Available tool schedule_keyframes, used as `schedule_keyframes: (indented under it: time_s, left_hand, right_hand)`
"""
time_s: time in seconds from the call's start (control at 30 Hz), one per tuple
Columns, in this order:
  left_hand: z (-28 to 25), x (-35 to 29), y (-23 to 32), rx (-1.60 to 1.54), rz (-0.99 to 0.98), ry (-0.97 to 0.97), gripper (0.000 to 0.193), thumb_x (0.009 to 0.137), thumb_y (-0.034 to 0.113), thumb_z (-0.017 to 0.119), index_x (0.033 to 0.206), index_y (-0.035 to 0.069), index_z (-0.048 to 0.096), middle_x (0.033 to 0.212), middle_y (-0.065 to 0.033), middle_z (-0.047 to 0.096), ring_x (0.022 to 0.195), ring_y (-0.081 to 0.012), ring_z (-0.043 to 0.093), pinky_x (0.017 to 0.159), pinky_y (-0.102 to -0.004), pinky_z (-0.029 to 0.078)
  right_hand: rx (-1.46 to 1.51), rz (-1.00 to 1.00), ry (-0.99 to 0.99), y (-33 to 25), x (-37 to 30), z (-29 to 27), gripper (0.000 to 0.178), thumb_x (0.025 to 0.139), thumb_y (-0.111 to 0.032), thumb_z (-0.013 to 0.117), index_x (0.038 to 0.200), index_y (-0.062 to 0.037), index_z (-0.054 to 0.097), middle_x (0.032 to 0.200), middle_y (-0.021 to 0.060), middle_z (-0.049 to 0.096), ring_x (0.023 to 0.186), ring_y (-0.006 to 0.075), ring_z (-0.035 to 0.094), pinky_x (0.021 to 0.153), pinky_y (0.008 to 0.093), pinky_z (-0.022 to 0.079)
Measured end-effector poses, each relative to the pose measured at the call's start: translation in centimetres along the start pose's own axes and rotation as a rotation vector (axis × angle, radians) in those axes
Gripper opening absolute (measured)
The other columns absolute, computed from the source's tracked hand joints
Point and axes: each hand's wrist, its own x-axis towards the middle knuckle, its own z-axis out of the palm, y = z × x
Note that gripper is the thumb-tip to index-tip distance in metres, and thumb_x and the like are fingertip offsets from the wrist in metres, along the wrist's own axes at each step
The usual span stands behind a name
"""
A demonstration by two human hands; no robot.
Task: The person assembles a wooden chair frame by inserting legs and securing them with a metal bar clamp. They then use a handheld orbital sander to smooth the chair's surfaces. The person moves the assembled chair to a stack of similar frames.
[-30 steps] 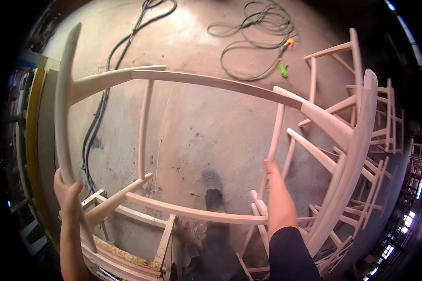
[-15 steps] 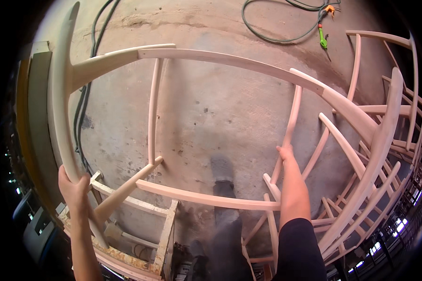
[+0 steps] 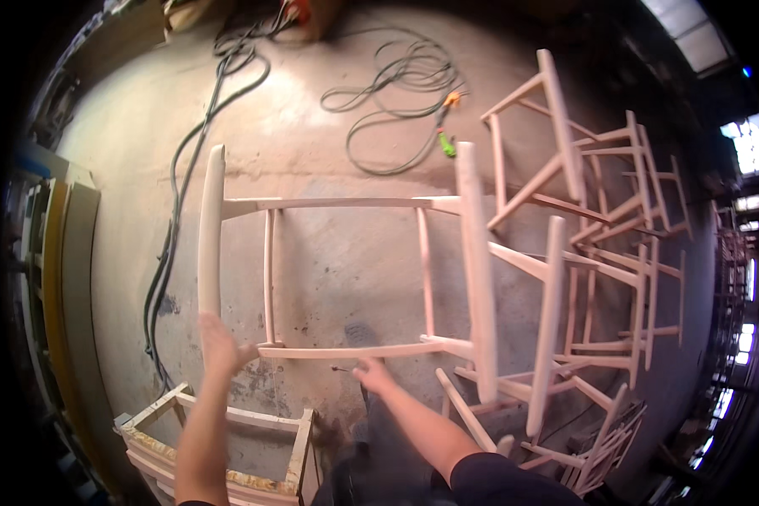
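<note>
Bare-wood chair frame point(image 3: 346, 278): my left hand point(image 3: 219, 346) spread at its post, right hand point(image 3: 373, 374) open under lower rail; concrete floor point(image 3: 346, 118) beyond.

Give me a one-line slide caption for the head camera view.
Both hands, left hand and right hand, at an unfinished wooden chair frame above a concrete floor.

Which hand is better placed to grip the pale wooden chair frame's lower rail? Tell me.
Probably the right hand: it sits just under the pale wooden chair frame's lower rail. The left hand is at the post corner.

1 chair frame point(image 3: 346, 270) in hand; 2 hoses point(image 3: 379, 110); 1 wooden stand point(image 3: 219, 438).
</note>
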Motion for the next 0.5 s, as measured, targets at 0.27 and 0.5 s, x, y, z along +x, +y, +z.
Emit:
schedule_keyframes:
  time_s: [0.27, 0.5]
  left_hand:
    - [-7.2, -28.8, 12.6, -0.718, 0.761, -0.753, 0.073, 0.089, 0.047, 0.071, 0.138, -0.003, 0.053, 0.122, -0.0207, 0.069, 0.115, -0.0323, 0.067, 0.098, -0.0387, 0.051]
    - [-3.2, -41.2, 17.4, -0.935, 0.875, -0.788, 0.048, 0.089, 0.033, 0.068, 0.115, -0.008, 0.069, 0.088, -0.0144, 0.074, 0.083, -0.0203, 0.071, 0.077, -0.0332, 0.055]
  right_hand:
    - [0.078, -0.106, 0.193, 2.9, -35.0, -1.8, 0.043, 0.091, -0.034, 0.068, 0.124, -0.0065, 0.068, 0.112, 0.0131, 0.073, 0.105, 0.0243, 0.07, 0.091, 0.0358, 0.054]
    - [0.139, 0.282, 0.598, 18.1, -59.8, 4.0, 0.036, 0.088, -0.033, 0.064, 0.114, -0.0101, 0.072, 0.109, 0.0138, 0.073, 0.102, 0.0319, 0.069, 0.088, 0.0426, 0.053]
